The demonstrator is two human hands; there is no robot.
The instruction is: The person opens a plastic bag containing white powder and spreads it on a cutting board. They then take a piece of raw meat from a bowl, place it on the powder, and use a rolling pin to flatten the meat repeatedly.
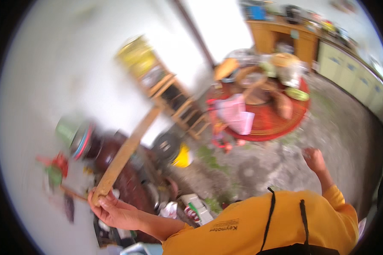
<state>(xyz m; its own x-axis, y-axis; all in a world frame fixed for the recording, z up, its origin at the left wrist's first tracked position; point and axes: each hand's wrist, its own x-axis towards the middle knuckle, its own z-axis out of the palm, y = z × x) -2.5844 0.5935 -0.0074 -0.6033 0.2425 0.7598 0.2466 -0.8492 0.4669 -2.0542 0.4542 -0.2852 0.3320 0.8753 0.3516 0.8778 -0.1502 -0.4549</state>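
My left hand (pixel 110 208) is shut around the near end of a long, flat wooden board (pixel 127 156). The board slants up and away to the right, and its far end overlaps the view of a wooden rack (pixel 175 98) by the wall. Off to the right, above the concrete floor, my right hand (pixel 314 159) hangs with its fingers curled in. Nothing shows in it, though motion blurs it.
A round red table (pixel 268 127) carries a pink cloth or basket (pixel 233 111) and several other items. Beneath the board stand a dark red cabinet or chest (pixel 131 185) and a yellow bucket (pixel 182 156). Pale cabinets (pixel 348 70) line the right wall. A wooden desk (pixel 261 35) is behind.
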